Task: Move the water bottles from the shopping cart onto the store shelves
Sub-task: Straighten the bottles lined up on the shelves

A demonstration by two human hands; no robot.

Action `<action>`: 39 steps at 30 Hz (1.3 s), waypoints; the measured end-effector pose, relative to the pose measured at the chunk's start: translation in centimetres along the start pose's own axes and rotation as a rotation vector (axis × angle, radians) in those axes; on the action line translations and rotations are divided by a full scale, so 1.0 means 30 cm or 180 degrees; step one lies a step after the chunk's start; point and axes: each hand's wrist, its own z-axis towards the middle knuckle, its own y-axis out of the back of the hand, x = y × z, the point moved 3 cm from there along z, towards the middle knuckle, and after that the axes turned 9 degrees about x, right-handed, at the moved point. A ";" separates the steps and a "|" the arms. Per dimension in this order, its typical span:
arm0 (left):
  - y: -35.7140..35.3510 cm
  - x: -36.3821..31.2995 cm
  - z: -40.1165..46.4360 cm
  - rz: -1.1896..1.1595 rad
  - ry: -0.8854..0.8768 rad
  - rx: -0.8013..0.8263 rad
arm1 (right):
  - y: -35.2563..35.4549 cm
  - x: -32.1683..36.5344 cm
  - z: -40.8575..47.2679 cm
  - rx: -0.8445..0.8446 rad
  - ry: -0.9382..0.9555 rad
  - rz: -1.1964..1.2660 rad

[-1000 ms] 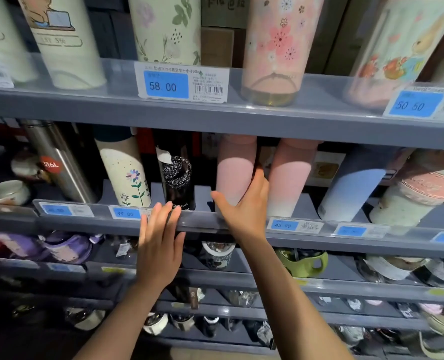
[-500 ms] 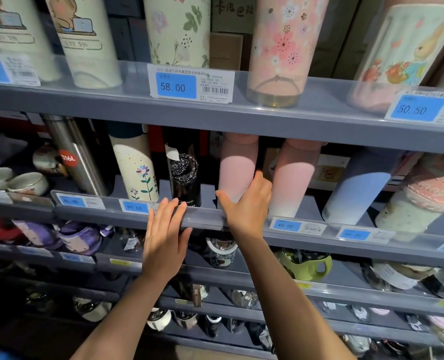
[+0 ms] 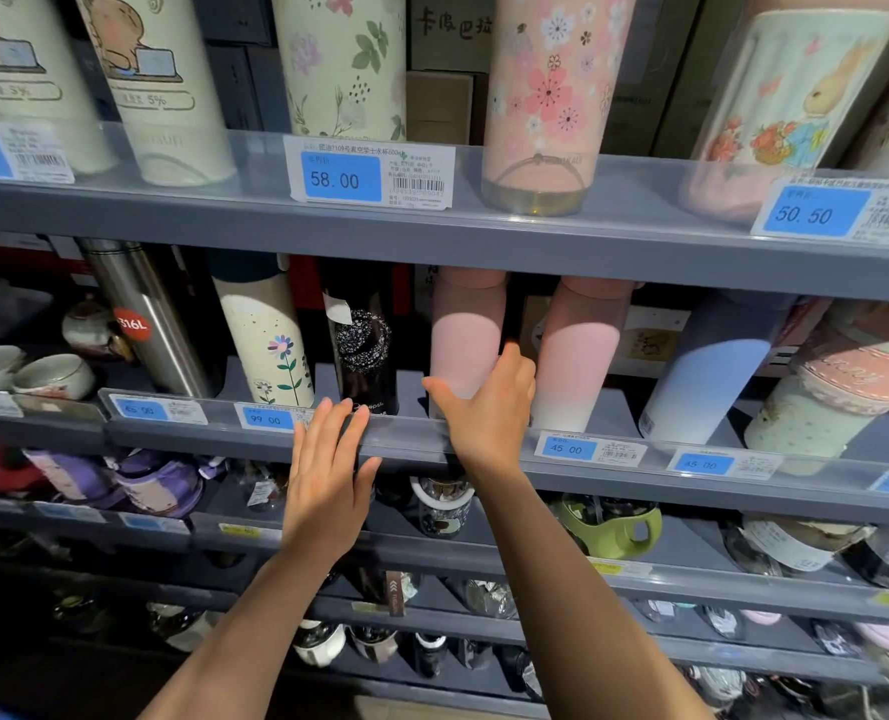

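A pink bottle stands upright on the middle grey shelf. My right hand lies against its lower front, fingers straight, thumb spread out to the left. My left hand is flat, its fingertips resting on the shelf's front rail below a black speckled bottle. A second pink bottle stands just right of my right hand. The shopping cart is out of view.
The same shelf holds a steel flask, a cream flower bottle and a blue-white bottle. Taller printed bottles line the top shelf. Lower shelves hold a green mug and wrapped cups.
Both hands have stayed in nearly the same places at the middle shelf. The view has shifted slightly, bringing more of the left side into frame.
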 end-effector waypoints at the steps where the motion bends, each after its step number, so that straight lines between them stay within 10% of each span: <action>1: 0.001 0.000 0.000 -0.0004 0.0000 -0.0005 | -0.002 0.002 0.000 -0.0014 0.0006 -0.0004; 39: -0.016 0.005 -0.005 0.0129 -0.0108 -0.0167 | -0.001 -0.032 0.003 0.0343 0.0091 0.0247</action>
